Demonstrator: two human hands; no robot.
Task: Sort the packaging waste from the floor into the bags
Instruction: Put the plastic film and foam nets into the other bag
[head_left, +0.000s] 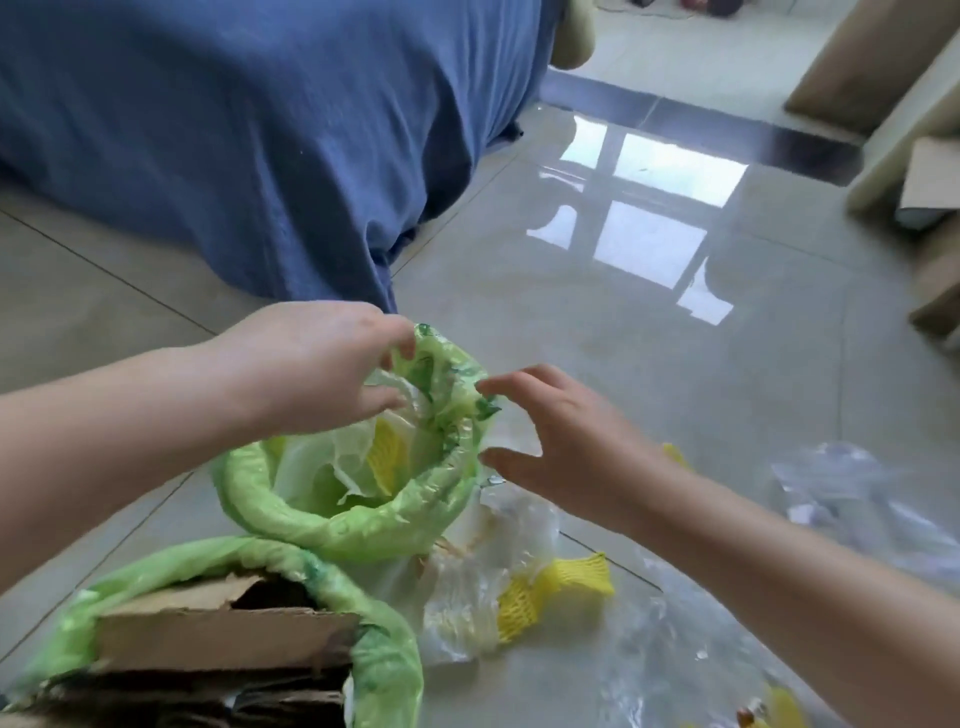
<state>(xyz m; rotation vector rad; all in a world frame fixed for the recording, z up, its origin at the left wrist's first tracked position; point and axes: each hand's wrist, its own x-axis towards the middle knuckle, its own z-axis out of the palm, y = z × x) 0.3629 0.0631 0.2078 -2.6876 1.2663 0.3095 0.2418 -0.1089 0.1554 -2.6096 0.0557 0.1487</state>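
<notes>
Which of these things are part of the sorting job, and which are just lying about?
Part of the job: two green bags, cardboard, yellow foam net, clear plastic wrap, left hand, right hand.
Lying about: blue cloth, boxes.

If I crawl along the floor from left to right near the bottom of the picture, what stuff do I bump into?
Green bag holding cardboard → crumpled clear plastic → yellow foam net → clear plastic sheet.
</notes>
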